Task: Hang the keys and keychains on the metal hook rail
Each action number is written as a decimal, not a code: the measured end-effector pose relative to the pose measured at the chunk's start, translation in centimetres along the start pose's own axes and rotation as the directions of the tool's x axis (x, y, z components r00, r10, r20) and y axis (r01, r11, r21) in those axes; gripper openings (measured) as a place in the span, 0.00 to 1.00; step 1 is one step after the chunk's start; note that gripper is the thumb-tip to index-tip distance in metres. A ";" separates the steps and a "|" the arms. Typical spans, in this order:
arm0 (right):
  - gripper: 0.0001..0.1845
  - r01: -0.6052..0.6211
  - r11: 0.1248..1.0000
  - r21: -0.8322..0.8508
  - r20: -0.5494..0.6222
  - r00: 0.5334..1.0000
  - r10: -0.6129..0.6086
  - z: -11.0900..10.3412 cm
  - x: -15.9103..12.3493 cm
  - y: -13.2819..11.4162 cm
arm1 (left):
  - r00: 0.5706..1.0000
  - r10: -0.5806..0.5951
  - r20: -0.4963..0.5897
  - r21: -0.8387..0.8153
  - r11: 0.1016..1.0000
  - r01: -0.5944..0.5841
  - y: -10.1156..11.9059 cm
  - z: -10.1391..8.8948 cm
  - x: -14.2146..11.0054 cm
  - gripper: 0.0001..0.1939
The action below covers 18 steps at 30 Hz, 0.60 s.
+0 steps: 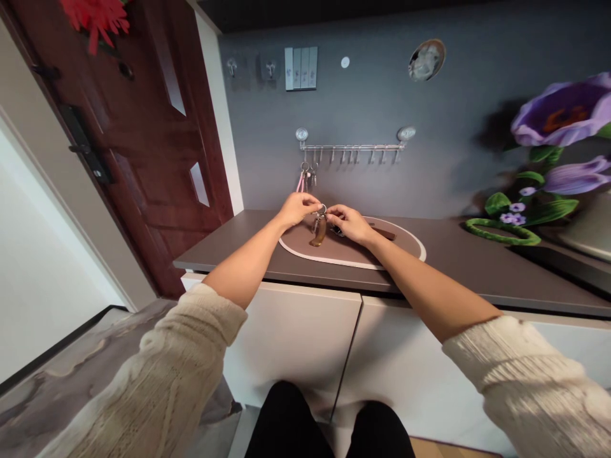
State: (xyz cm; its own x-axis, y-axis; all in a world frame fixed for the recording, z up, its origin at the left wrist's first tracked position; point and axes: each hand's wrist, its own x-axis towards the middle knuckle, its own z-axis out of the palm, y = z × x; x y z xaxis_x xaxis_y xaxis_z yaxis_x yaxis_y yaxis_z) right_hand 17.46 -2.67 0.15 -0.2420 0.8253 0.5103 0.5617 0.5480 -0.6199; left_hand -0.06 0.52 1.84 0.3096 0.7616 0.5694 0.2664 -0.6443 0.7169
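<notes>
A bunch of keys on a metal ring with a curved brown fob hangs just above an oval brown mat with a white edge. My left hand pinches the ring from the left between thumb and fingertips. From the other side, my right hand has its thumb and fingertips closed at the ring's right edge. A small dark item lies on the mat partly under my right hand; its kind cannot be made out. Behind my right wrist is a dark brown strip-like object.
A clear hook rail is fixed to the grey wall, with keys on its left hooks. Purple flowers stand at the right of the dark countertop. White cabinet doors are below; a red-brown door is left.
</notes>
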 end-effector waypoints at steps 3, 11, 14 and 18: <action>0.11 0.000 0.999 0.053 0.000 1.000 0.000 0.1 0.1 0.2 | 1.000 -0.011 0.006 -0.027 1.000 0.012 0.3 0.2 -0.2 0.12; 0.14 -0.010 0.986 0.167 -0.011 1.000 0.012 0.2 0.3 0.8 | 0.999 0.004 0.033 -0.058 0.998 -0.002 0.2 0.5 -0.2 0.12; 0.14 -0.017 0.974 0.225 -0.015 1.000 0.021 0.1 0.2 0.7 | 0.999 0.014 0.035 -0.066 0.998 -0.012 0.1 0.4 -0.2 0.13; 0.14 -0.038 0.955 0.294 -0.045 0.998 0.053 -0.1 0.1 0.3 | 0.999 0.007 0.032 -0.083 0.997 -0.004 0.2 0.5 -0.2 0.14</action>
State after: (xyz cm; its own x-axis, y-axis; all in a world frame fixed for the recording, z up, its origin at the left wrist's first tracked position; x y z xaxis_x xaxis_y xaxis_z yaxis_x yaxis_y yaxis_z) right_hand 17.67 -2.45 0.07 -0.1754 0.8463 0.5030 0.3128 0.5323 -0.7866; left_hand 0.39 0.18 1.62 0.3403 0.7545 0.5611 0.1883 -0.6394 0.7455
